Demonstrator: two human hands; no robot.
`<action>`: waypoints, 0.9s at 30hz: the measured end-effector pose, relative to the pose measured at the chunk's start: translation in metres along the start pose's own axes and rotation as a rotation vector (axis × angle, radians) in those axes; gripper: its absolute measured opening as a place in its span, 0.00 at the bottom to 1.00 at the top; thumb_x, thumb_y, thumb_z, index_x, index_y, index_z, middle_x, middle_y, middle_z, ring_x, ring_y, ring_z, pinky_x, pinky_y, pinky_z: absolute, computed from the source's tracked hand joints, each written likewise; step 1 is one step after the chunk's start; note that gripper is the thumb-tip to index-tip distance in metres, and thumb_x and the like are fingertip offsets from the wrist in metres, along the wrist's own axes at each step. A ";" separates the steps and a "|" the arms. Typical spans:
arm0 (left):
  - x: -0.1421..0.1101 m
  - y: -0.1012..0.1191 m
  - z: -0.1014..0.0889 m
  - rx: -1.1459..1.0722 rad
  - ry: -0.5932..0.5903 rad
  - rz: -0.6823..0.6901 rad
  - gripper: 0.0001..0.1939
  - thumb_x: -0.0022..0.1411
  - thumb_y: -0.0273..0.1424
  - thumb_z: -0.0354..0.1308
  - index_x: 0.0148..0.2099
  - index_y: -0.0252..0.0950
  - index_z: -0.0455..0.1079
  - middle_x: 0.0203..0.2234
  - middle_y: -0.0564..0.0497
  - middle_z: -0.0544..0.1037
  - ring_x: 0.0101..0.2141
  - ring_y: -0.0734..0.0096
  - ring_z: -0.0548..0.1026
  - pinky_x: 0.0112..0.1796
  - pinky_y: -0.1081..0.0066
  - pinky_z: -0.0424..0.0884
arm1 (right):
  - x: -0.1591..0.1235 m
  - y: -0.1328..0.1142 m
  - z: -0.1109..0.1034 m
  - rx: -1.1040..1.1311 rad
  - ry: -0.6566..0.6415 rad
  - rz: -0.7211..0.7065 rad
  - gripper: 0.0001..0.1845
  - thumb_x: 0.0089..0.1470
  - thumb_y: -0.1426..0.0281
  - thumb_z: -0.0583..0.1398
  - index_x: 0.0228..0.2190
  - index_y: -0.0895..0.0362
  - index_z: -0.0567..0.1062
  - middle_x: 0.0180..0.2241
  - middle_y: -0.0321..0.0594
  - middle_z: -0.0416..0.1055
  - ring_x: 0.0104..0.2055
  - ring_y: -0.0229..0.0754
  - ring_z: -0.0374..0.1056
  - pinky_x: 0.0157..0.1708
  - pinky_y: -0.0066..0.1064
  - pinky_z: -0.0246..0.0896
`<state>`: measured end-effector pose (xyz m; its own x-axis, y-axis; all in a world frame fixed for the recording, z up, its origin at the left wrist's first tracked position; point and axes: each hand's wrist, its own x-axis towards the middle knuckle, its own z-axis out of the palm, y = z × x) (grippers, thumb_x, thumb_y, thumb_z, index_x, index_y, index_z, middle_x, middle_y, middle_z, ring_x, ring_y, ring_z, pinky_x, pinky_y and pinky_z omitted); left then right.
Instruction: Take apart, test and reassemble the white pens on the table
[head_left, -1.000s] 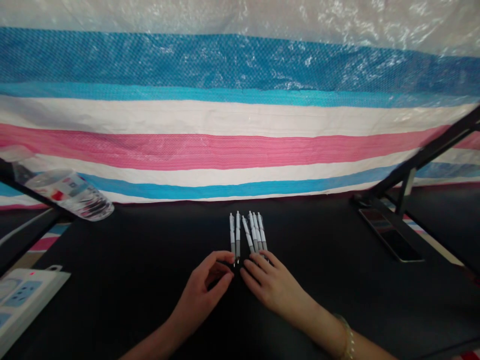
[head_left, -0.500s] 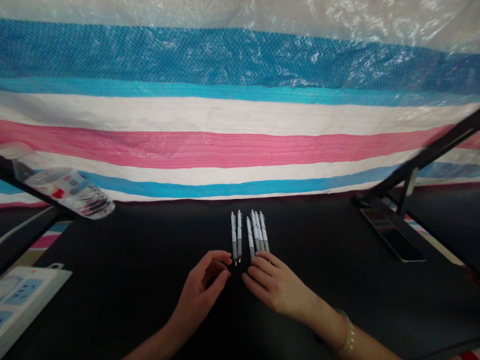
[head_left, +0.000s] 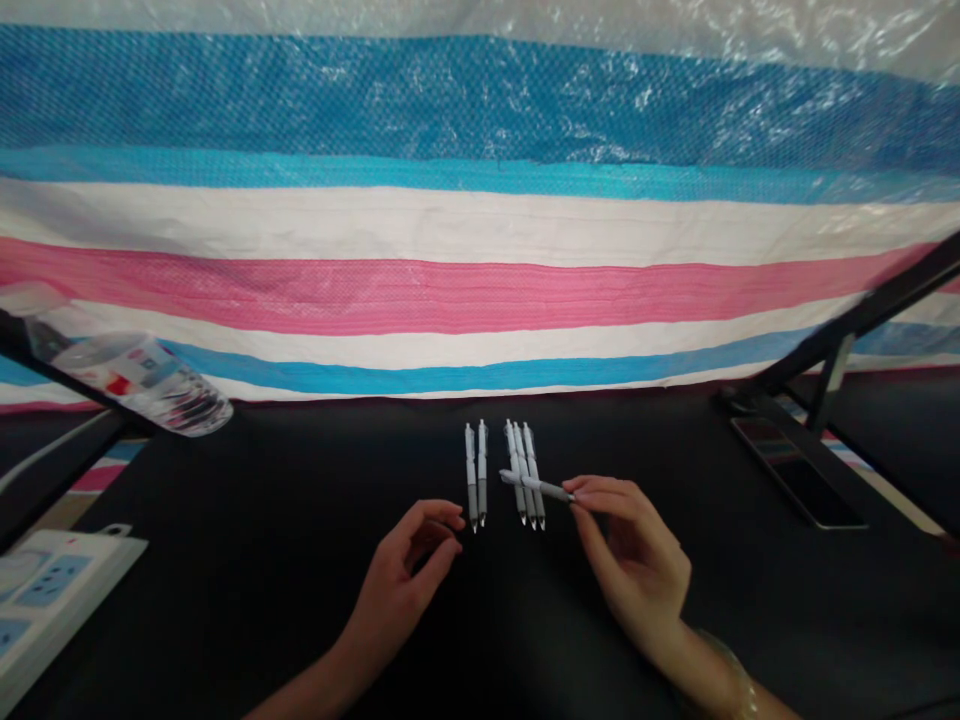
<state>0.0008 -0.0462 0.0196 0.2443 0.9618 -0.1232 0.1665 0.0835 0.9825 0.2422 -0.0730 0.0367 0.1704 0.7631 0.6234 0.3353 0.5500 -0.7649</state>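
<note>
**Held pen (head_left: 551, 490) in your right hand (head_left: 637, 555); five more lying on the table (head_left: 300, 500)**

Right hand: your thumb and fingertips pinch the pen by its grey grip, near the writing end. Its white end points toward your left hand (head_left: 409, 560), crossing above three pens (head_left: 529, 490) in view; contact unclear. Left hand: holding nothing, fingers curled, narrow gap to the thumb. Two pens (head_left: 477, 475) lie side by side just beyond its fingertips, tips toward you. No lettering legible on any pen.

Farther out, a bracelet (head_left: 739, 680) circles your right wrist. Beyond that hand, to its right, lies a dark-screened phone (head_left: 799, 472). Well left of your left hand: a white power strip (head_left: 56, 580) with blue socket panels. Beyond it, a clear plastic bottle (head_left: 176, 395), tilted in view; contents cannot be told. Its label shows a red patch, print too blurred to read. Past both hands hangs a striped sheet (head_left: 450, 295).
</note>
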 end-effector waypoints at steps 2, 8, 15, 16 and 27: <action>0.000 -0.002 0.000 -0.016 -0.005 -0.001 0.10 0.62 0.30 0.60 0.47 0.40 0.73 0.40 0.48 0.78 0.36 0.64 0.78 0.42 0.64 0.75 | 0.001 0.001 0.000 0.061 0.133 0.109 0.12 0.57 0.82 0.63 0.39 0.54 0.77 0.39 0.41 0.74 0.43 0.44 0.74 0.43 0.36 0.72; -0.003 -0.010 0.005 -0.162 -0.104 -0.007 0.31 0.63 0.30 0.61 0.65 0.49 0.57 0.58 0.44 0.66 0.38 0.67 0.78 0.41 0.64 0.76 | -0.003 0.012 0.001 0.290 0.289 0.412 0.07 0.55 0.74 0.68 0.35 0.53 0.77 0.38 0.36 0.73 0.43 0.40 0.75 0.46 0.32 0.70; -0.005 -0.001 0.005 -0.197 -0.179 -0.045 0.09 0.67 0.36 0.58 0.46 0.38 0.70 0.29 0.53 0.74 0.27 0.72 0.74 0.29 0.72 0.73 | -0.018 0.007 0.014 0.436 0.092 0.658 0.07 0.53 0.68 0.70 0.32 0.53 0.77 0.35 0.35 0.74 0.39 0.38 0.73 0.38 0.25 0.69; -0.005 0.003 0.004 -0.185 -0.149 -0.039 0.09 0.67 0.38 0.58 0.42 0.37 0.70 0.27 0.53 0.74 0.26 0.72 0.74 0.28 0.72 0.72 | -0.017 0.004 0.015 0.442 0.051 0.666 0.07 0.54 0.68 0.69 0.32 0.53 0.76 0.34 0.35 0.74 0.37 0.37 0.72 0.37 0.24 0.69; -0.011 0.007 0.004 -0.211 0.021 -0.053 0.18 0.58 0.45 0.66 0.33 0.36 0.70 0.17 0.56 0.73 0.17 0.76 0.69 0.20 0.76 0.65 | -0.011 -0.009 0.013 0.259 -0.748 0.795 0.27 0.66 0.51 0.51 0.37 0.60 0.78 0.17 0.31 0.63 0.17 0.33 0.56 0.18 0.24 0.51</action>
<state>0.0027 -0.0568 0.0272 0.2207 0.9597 -0.1742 -0.0254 0.1842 0.9826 0.2248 -0.0819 0.0350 -0.3780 0.8928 -0.2451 0.1614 -0.1971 -0.9670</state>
